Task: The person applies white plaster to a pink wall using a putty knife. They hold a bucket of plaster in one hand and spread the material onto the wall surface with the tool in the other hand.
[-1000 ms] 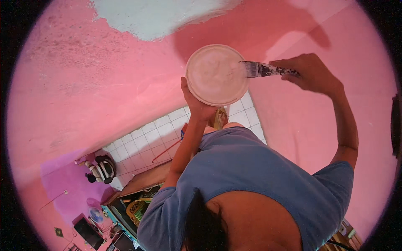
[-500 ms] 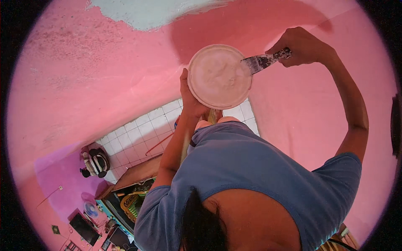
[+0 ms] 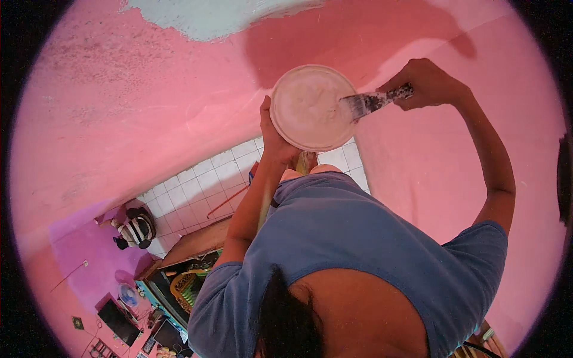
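My left hand [image 3: 273, 140] is closed round the lower left side of a round tub [image 3: 293, 143], its thumb up along the rim. Pale, lumpy paste [image 3: 307, 104] fills the tub, its surface facing up at me. In my right hand [image 3: 431, 85] is a putty knife [image 3: 375, 102] with a dark, paste-smeared handle. The knife's blade lies over the right part of the paste, across the rim; whether its edge dips in I cannot tell.
Ahead stands a pink wall [image 3: 149, 113] with a whitish coated patch [image 3: 221, 18] and rough spots. White tiles [image 3: 206, 174] cover the floor. At left are a person in striped clothes [image 3: 138, 228], a wooden cabinet [image 3: 194, 246], a fan [image 3: 127, 294] and a dark screen [image 3: 118, 322].
My right hand has come down and slightly left, taking the putty knife's blade further over the paste. The tub has shifted only a little, and the person at left has an arm out.
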